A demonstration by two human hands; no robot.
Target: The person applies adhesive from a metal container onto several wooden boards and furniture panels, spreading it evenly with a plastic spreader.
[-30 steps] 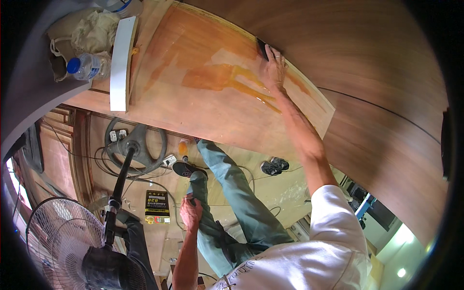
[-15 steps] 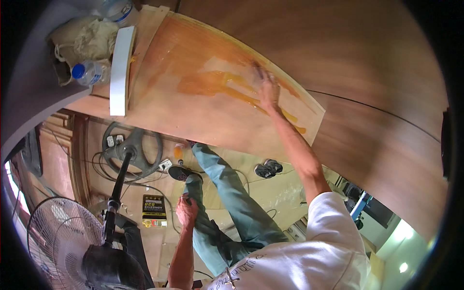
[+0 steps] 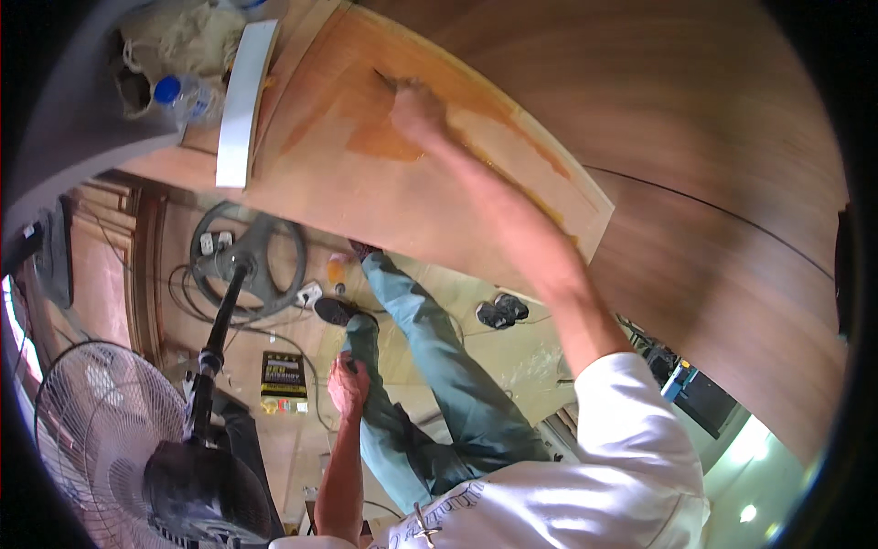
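My right hand (image 3: pixel 416 114) grips a thin dark spreader (image 3: pixel 382 79) on a pale wooden panel (image 3: pixel 393 210), over wet orange-brown streaks (image 3: pixel 366 128) spread across its surface; motion blurs the hand slightly. Narrow orange runs continue toward the panel's right end. My left hand (image 3: pixel 347 384) is closed on a small dark object (image 3: pixel 349 362) low by my left leg, too small to identify. A white strip (image 3: pixel 242 105) lies across the left end of the panel.
A cloth bag (image 3: pixel 174 41) and plastic bottle (image 3: pixel 187 96) sit upper left. A standing fan (image 3: pixel 101 439) is lower left, its pole rising beside coiled cables. A can (image 3: pixel 283 375), power sockets (image 3: pixel 309 295) and dark shoes (image 3: pixel 501 311) are on the floor. A large wooden surface (image 3: pixel 695 137) fills the right.
My right hand has moved from the panel's right edge leftward to its upper middle, with the dark spreader. The view has shifted slightly; my left hand remains by my leg.
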